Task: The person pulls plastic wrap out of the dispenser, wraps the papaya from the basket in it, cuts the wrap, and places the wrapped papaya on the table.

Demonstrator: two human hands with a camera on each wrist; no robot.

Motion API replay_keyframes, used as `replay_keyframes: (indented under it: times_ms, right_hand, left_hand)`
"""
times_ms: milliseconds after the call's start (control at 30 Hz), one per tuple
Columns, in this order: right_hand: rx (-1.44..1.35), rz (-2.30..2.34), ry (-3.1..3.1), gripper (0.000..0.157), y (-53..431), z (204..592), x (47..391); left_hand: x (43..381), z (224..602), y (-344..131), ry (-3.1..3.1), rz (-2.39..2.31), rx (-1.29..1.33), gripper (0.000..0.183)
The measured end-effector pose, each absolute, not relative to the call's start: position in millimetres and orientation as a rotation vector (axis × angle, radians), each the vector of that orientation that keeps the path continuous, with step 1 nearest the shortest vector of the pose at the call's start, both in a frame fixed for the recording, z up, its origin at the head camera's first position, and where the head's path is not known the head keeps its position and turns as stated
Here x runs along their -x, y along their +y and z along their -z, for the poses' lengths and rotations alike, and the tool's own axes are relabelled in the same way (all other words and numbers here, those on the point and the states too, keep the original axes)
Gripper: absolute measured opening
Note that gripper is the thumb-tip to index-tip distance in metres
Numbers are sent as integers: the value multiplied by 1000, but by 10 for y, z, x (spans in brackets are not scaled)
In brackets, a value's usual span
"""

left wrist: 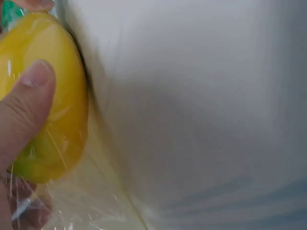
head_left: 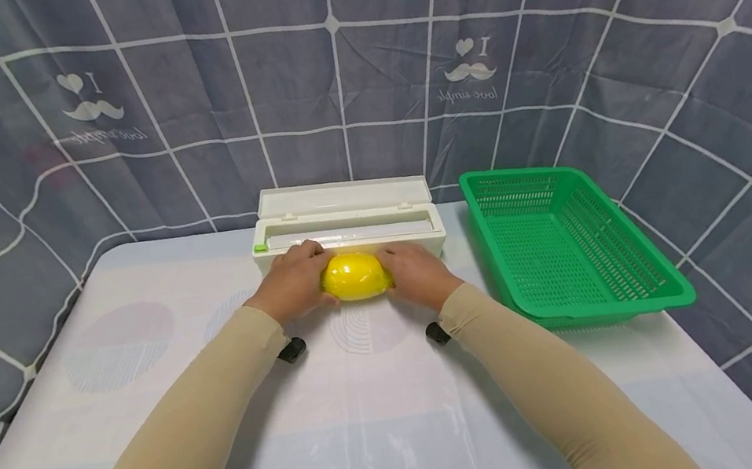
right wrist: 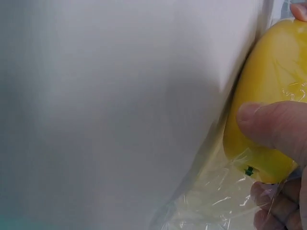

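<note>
A smooth yellow fruit (head_left: 355, 276) sits between both hands, in front of a white cling film dispenser (head_left: 346, 218) with its lid raised. Clear cling film (left wrist: 91, 201) lies round the fruit and spreads below it in the wrist views. My left hand (head_left: 295, 278) holds one end, its thumb pressed on the film-covered side in the left wrist view. From the other end my right hand (head_left: 416, 270) grips it, thumb on top and fingers curled below. A small green stem mark (right wrist: 249, 170) shows at that end. The fruit's underside is hidden.
A green plastic basket (head_left: 565, 241) with slotted walls stands on the right of the table. The dispenser has a green slider (head_left: 260, 247) at its left end. A grey checked curtain (head_left: 298, 78) hangs behind the patterned white tablecloth (head_left: 344, 429).
</note>
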State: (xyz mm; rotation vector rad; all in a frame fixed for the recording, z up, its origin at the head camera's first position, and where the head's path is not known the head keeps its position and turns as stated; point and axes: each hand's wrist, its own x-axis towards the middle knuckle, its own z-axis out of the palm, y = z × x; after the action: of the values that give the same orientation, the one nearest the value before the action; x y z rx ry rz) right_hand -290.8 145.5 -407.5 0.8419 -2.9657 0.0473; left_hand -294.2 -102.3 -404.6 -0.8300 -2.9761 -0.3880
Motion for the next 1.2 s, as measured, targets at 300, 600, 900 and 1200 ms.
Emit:
replay_keyframes:
  times_ms: [300, 600, 900, 1200]
  right_hand:
    - [-807, -19, -2981, 59, 1465, 4075, 2922]
    - [-767, -91, -2969, 63, 1455, 4146, 2882]
    - [-700, -311, -3031, 81, 1461, 4093, 2782]
    - [-615, -428, -2997, 85, 1334, 4021, 2713]
  left_hand:
    - [2892, 4040, -1032, -2971, 380, 804, 96]
    - [2883, 4083, -1114, -2920, 367, 834, 81]
    - [2884, 4090, -1116, -2938, 423, 812, 79]
    - [2889, 4099, -1112, -2961, 331, 821, 77]
